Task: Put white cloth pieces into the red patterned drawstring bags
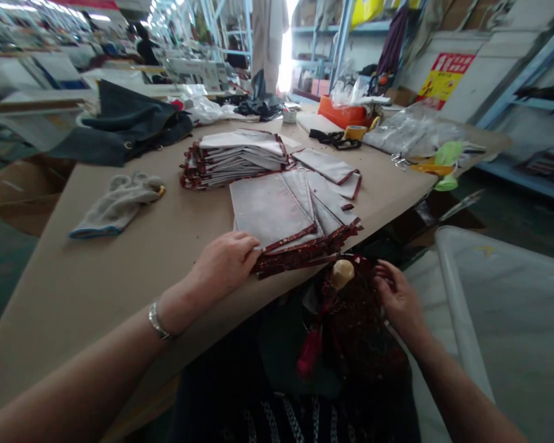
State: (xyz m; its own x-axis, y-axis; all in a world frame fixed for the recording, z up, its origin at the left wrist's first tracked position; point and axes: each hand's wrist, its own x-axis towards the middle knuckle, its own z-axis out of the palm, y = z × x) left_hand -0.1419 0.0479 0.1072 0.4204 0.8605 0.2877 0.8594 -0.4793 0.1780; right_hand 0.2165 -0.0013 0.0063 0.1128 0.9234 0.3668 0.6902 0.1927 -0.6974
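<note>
Blue metal shelving (pixel 530 80) lines a white wall (pixel 484 74), with bright light, perhaps a doorway (pixel 285 55), behind.

Brown table (pixel 120 277) bears fabric stacks (pixel 277 209), glove (pixel 115 206) (grey), dark cloth (pixel 129 123).

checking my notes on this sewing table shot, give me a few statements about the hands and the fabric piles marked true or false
1. The left hand rests on the near fanned pile of grey fabric pieces with dark red edging. True.
2. The right hand holds yellow scissors. False: it touches the dark red patterned fabric below the table edge.
3. A pale grey work glove with a blue cuff lies on the brown table, left of the piles. True.
4. The left wrist is bare. False: it wears a silver bracelet.
</note>
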